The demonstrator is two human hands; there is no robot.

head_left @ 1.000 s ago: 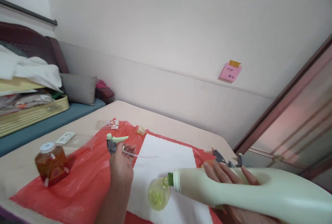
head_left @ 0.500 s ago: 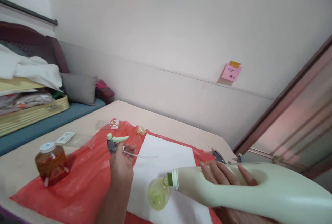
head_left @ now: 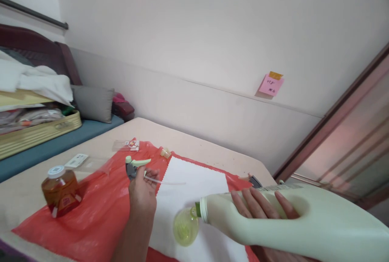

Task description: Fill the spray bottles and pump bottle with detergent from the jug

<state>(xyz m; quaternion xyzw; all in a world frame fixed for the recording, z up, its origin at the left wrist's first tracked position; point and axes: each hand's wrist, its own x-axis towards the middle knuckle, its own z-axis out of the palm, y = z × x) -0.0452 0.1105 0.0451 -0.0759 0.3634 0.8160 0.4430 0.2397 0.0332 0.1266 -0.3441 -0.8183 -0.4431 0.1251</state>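
My right hand (head_left: 261,209) grips the handle of a large pale green jug (head_left: 322,221), tilted nearly level. Its green spout meets the mouth of a small clear yellow-green bottle (head_left: 186,227), which stands on a white sheet (head_left: 194,177). Some liquid seems to lie in that bottle. My left hand (head_left: 144,185) is closed around a spray trigger head (head_left: 133,168), grey and pale green, whose thin clear tube points right over the sheet. Part of my right hand is hidden behind the jug.
A brown-amber bottle with a white cap (head_left: 61,193) stands at the left. Red plastic (head_left: 100,213) covers part of the table (head_left: 182,138). A small yellowish cap (head_left: 165,153), clear packaging (head_left: 126,145) and a dark grey object (head_left: 255,182) lie around the edges.
The rear of the jug has tipped slightly, showing more of its printed upper side. Its spout remains at the small bottle's mouth. My left hand has not visibly moved.
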